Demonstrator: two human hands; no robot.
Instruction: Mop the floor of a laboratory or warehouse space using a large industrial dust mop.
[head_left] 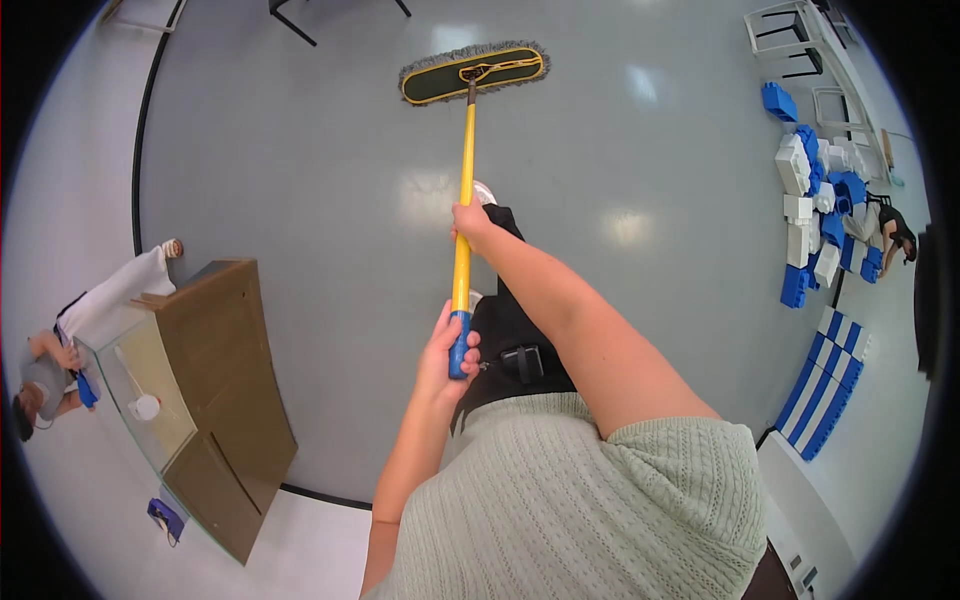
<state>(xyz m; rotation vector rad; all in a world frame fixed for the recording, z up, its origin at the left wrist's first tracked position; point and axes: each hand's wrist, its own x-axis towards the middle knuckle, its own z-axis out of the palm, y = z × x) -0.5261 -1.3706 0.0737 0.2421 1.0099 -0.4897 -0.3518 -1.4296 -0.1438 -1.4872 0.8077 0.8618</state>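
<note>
Across the glossy grey floor, a dark green oblong mop head with yellow trim and a grey fringe is lying well ahead of the person, with floor stretching to either side. Its long yellow pole is running back to the waist, where it is ending in a blue grip. The right hand is clamping round the pole partway along, and the left hand is wrapping round the blue grip. A white shoe is showing just beside the pole.

Thin black furniture legs are standing near the mop head. On the left, a black strip is edging the floor. On the right, a heap of blue and white blocky pieces is bounding the room.

Lower left, a brown wooden cabinet with a glass-sided part is standing; a small white rounded object is showing at the glass, whether inside or on top being impossible to tell.
</note>
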